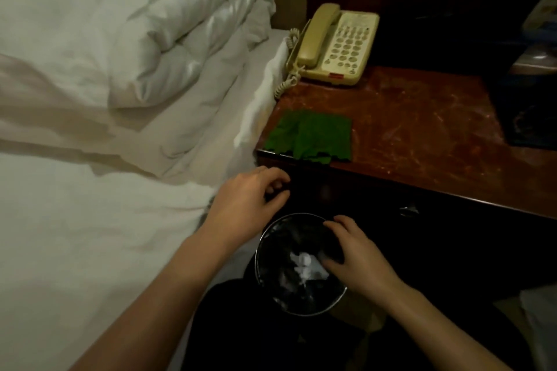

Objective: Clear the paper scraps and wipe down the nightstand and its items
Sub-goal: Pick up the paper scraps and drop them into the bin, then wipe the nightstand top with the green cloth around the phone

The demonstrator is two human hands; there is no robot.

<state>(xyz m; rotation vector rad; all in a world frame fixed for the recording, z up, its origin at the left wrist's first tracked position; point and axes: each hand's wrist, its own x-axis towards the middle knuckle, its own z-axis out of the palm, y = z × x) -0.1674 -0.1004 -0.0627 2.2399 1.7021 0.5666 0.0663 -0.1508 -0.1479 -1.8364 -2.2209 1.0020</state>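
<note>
White paper scraps [304, 265] lie inside a round black waste bin [265, 238] on the floor in front of the nightstand [422, 129]. My right hand [355, 256] hovers over the bin's right side with relaxed fingers, holding nothing I can see. Just left of the bin's far rim, my left hand [250, 199] hangs with loosely curled fingers, empty, below the nightstand's front corner. A folded green cloth [313, 135] lies on the nightstand's front left. A beige corded telephone [334, 45] sits at the back left.
The bed with a white duvet [135, 54] fills the left side, tight against the nightstand. A dark object [530, 105] stands on the nightstand's right end. The nightstand's dark drawer front [422, 220] with a handle faces me.
</note>
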